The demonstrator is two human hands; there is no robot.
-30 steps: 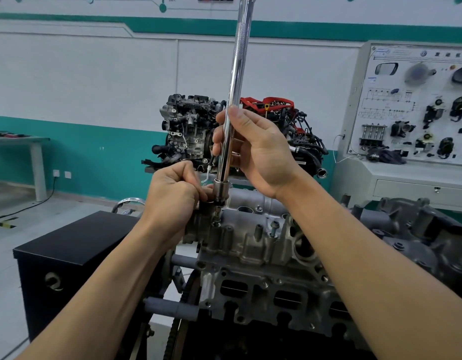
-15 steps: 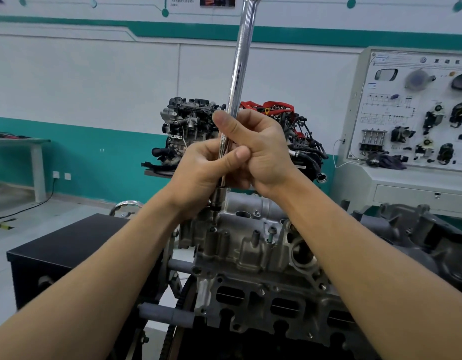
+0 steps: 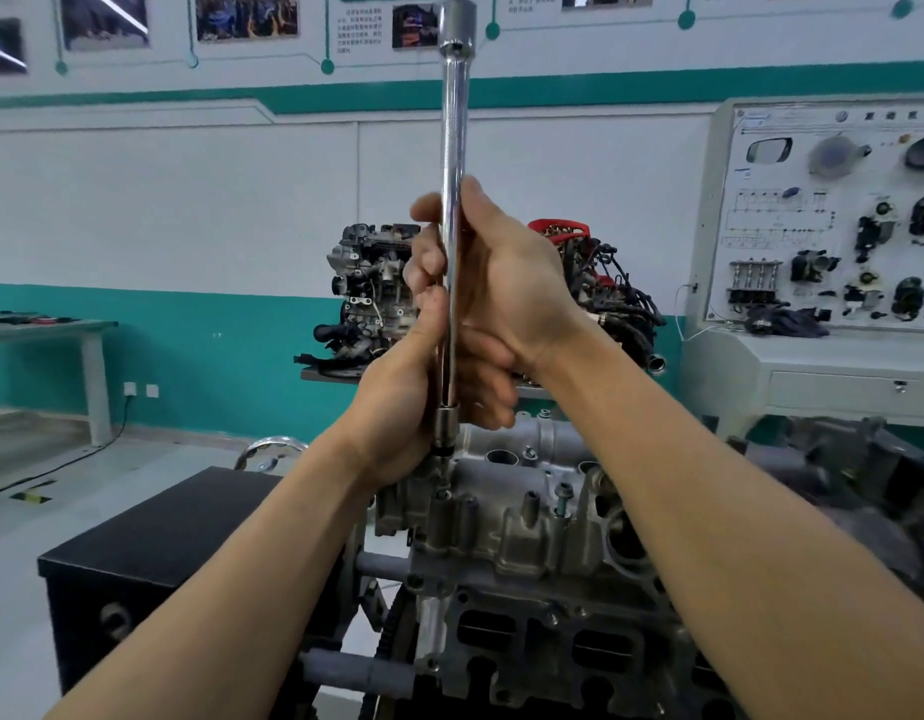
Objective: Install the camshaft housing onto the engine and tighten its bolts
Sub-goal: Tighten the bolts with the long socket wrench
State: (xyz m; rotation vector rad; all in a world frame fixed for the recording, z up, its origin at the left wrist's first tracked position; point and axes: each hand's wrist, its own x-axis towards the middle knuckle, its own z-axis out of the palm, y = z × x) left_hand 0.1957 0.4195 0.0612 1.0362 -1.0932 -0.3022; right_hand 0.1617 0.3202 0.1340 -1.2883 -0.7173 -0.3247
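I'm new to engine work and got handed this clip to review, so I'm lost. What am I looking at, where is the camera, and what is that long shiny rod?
There is only one view. It comes from a camera worn on the person's head, looking forward and down, so the two bare arms are their own. Both hands grip a long chrome bar, the right hand higher up and the left hand lower. The bar stands upright. The socket at its foot points down at a bolt position on the grey camshaft housing, the casting on top of the engine. Further right, a bolt stands proud. Behind are a second engine, a black cabinet and a training panel.
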